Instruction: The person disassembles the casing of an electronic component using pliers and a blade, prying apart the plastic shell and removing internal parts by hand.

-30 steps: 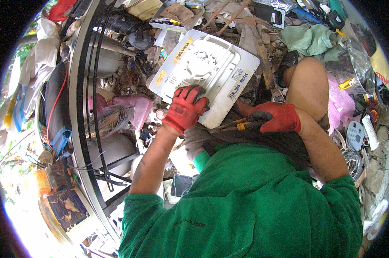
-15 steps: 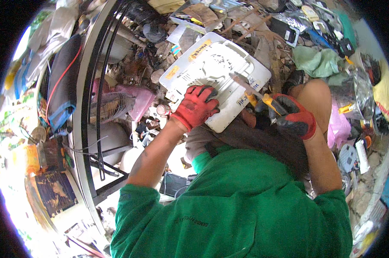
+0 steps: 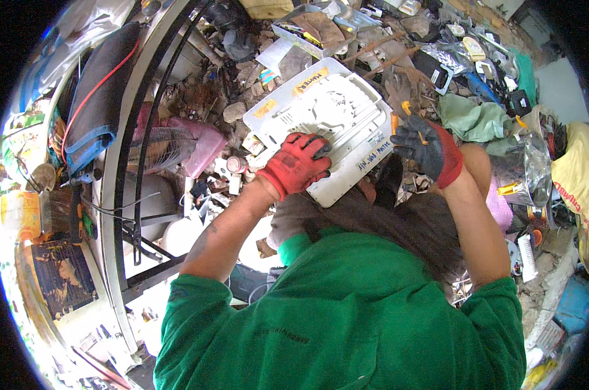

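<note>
A white plastic casing (image 3: 356,133) with moulded ridges, orange stickers and blue handwriting lies tilted across my lap. My left hand (image 3: 297,165), in a red glove with dark fingertips, grips its near left part with curled fingers. My right hand (image 3: 431,148), in a matching glove, is closed around a hand tool with orange-yellow grips (image 3: 394,123), just off the casing's right side. Its working end is hard to make out, so I cannot tell its exact kind.
A black and white metal frame (image 3: 122,143) stands at my left. Beyond the casing is a clear bin (image 3: 312,36) with tools. Scrap and rubble cover the ground. Green cloth (image 3: 474,117) and a transparent plastic bag (image 3: 528,162) lie at right.
My right hand has swung up and slightly right, turning the tool so its long metal part no longer crosses the casing. My left hand stays on the casing.
</note>
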A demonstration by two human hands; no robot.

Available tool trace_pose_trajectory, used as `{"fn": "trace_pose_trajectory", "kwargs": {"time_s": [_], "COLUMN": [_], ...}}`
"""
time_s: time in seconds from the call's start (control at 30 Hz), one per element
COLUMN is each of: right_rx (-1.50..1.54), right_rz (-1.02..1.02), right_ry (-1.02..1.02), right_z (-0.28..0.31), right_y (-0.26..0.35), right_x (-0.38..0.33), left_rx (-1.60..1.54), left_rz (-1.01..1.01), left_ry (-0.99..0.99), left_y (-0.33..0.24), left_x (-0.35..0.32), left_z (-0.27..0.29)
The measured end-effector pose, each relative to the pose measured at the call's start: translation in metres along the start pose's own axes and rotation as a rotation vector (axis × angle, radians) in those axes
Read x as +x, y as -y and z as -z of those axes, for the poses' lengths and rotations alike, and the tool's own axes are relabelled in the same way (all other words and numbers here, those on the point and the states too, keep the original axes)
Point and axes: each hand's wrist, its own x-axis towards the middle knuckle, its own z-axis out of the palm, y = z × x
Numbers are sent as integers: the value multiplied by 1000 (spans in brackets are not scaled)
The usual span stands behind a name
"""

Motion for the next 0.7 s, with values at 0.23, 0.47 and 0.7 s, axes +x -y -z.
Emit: {"fn": "trace_pose_trajectory", "kwargs": {"time_s": [0.23,0.47,0.7], "right_rx": [-1210,62,1808], "right_rz": [554,291,-423], "right_ry": [124,685,526], "right_z": [11,-20,55], "right_y": [-5,4,-11], "right_x": [-27,-29,-58], "left_rx": [-85,-53,-117], "left_rz": [37,51,-8], "left_ry": [-22,-101,-125], "left_y": [-11,-5,-3], "left_x": [0,-5,1], "left_z": [15,-1,7]}}
